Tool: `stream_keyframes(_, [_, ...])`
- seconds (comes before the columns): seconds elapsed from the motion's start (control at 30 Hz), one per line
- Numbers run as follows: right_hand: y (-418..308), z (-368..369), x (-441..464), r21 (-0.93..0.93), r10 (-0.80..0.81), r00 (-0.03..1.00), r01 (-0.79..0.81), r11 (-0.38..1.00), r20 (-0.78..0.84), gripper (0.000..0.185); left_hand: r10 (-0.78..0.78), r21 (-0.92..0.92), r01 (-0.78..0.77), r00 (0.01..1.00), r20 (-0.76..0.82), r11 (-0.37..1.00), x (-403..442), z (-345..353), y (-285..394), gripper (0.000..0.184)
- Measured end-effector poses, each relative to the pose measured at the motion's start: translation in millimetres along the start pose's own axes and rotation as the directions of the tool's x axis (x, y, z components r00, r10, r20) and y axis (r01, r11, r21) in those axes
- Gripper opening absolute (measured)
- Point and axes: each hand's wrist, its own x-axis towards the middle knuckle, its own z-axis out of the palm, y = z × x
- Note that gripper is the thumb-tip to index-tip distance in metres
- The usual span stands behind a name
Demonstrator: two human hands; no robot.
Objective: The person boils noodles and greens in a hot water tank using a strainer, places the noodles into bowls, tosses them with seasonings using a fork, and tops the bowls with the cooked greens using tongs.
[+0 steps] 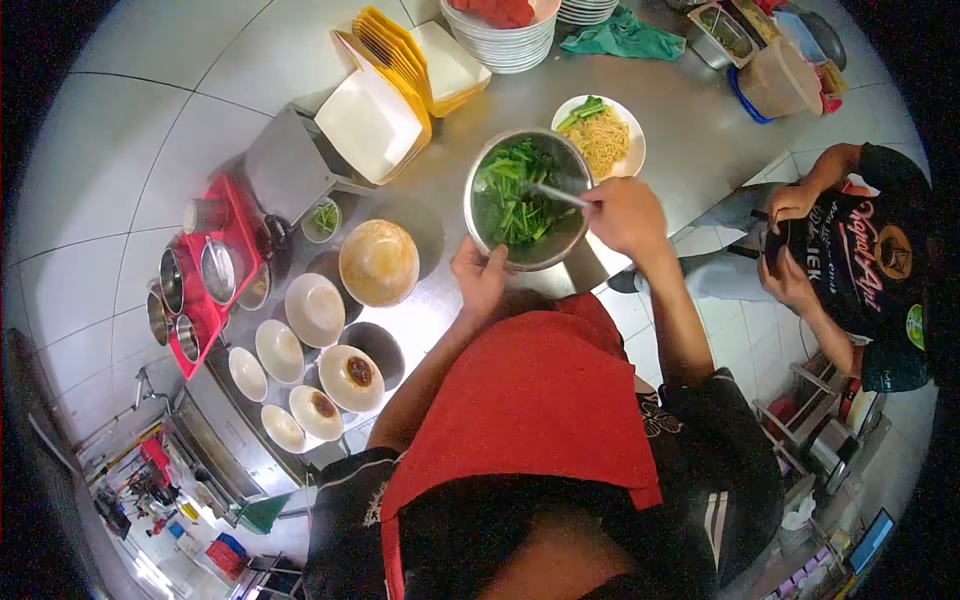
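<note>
My left hand [480, 275] grips the near left rim of a steel mixing bowl [578, 160]. Chopped leafy greens [520, 195] lie inside the bowl. My right hand [628, 218] is closed around a metal utensil [562, 195], which slants down into the greens; its working end is blurred and partly hidden among the leaves. Just beyond the bowl, a white plate [637, 160] carries yellow noodles [600, 140] with cut green vegetables [582, 112] at one side.
Several bowls [315, 308], two with dark sauce, stand left beside a red tray [240, 215]. Yellow-edged square dishes [370, 125] and stacked white plates [505, 40] sit at the back. Another person [850, 240] is at right, near the counter's edge.
</note>
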Motion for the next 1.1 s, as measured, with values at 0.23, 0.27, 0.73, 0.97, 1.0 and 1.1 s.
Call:
stream_keyframes(0.23, [32.9, -28.6, -21.6, 0.24, -0.019, 0.997, 0.038, 0.97, -0.079, 0.02, 0.043, 0.005, -0.043, 0.999, -0.016, 0.999, 3.4, -1.6, -8.1, 0.021])
stream_keyframes(0.27, [35.2, -31.8, -23.6, 0.266, 0.008, 0.997, 0.011, 0.964, -0.071, 0.02, 0.016, -0.021, -0.016, 1.0, -0.006, 1.0, 3.3, -4.9, -10.2, 0.021])
stream_keyframes(0.73, [40.2, 17.4, 4.8, 0.144, 0.123, 0.982, -0.102, 0.984, -0.142, 0.021, 0.023, 0.008, -0.023, 1.0, 0.008, 1.0, 0.0, -2.4, -6.9, 0.026])
stream_keyframes(0.97, [79.1, -26.9, -3.3, 0.531, 0.088, 0.995, -0.055, 0.845, -0.038, 0.022, 0.042, -0.009, -0.042, 0.998, -0.037, 0.999, 4.1, 1.5, -6.2, 0.018])
stream_keyframes(1.0, [86.7, -32.4, 0.2, 0.559, 0.11, 0.993, -0.07, 0.826, -0.037, 0.021, 0.036, -0.002, -0.036, 0.999, -0.028, 0.999, 4.1, 0.6, -6.2, 0.019])
stream_keyframes(1.1, [108.1, -45.4, 19.6, 0.633, 0.211, 0.977, -0.148, 0.76, -0.026, 0.023, 0.099, 0.113, -0.097, 0.995, -0.016, 0.989, 3.6, 2.1, 1.7, 0.021])
